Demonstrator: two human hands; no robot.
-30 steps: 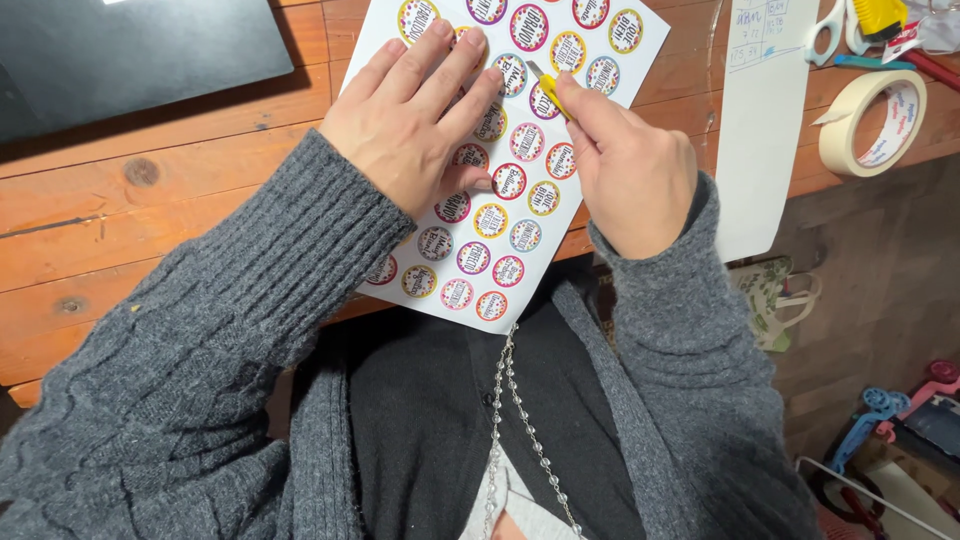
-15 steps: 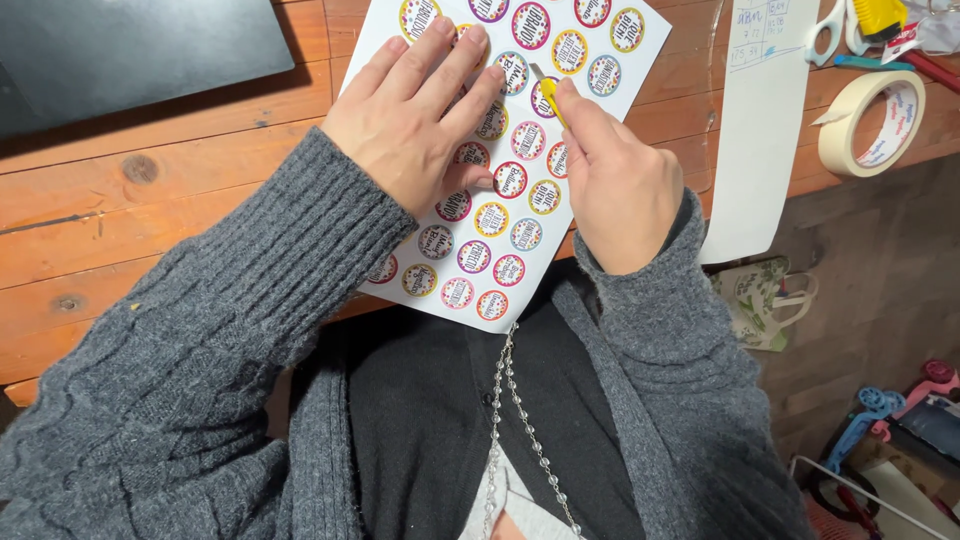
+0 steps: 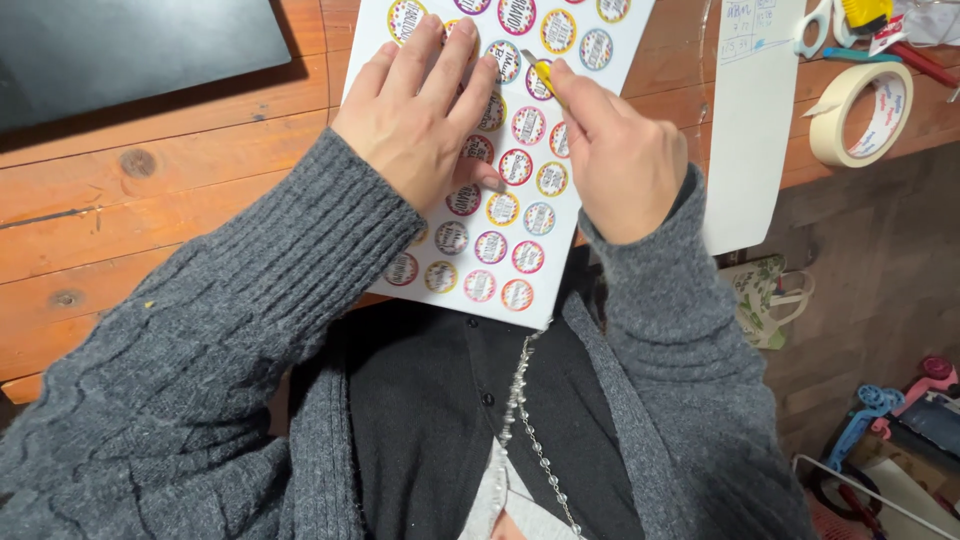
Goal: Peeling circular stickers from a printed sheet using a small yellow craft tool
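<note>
A white sheet of round, colourfully rimmed stickers (image 3: 500,215) lies on the reddish-brown wooden plank table (image 3: 150,200) in the upper middle of the frame, its lower edge hanging just over the table's near edge above the person's lap. The left hand (image 3: 420,120) lies flat on the sheet's left half, palm down, fingers stretched out and slightly spread towards the top of the frame, pressing the paper down and grasping nothing. The right hand (image 3: 615,160) sits just to the right of it, over the sheet's right edge, curled into a loose fist; its thumb and forefinger pinch a small yellow-handled tool (image 3: 540,72) whose tip touches the sheet among the stickers in the upper rows. What kind of tool it is cannot be told, as the fingers hide most of it. Both arms wear grey ribbed knit sleeves (image 3: 250,330).

In the upper left corner lies a flat black panel (image 3: 130,45). To the right of the sticker sheet a long white paper strip (image 3: 750,150) hangs over the table edge, and further right lies a roll of cream masking tape (image 3: 860,110). White-handled scissors (image 3: 815,20) show at the top right edge.
</note>
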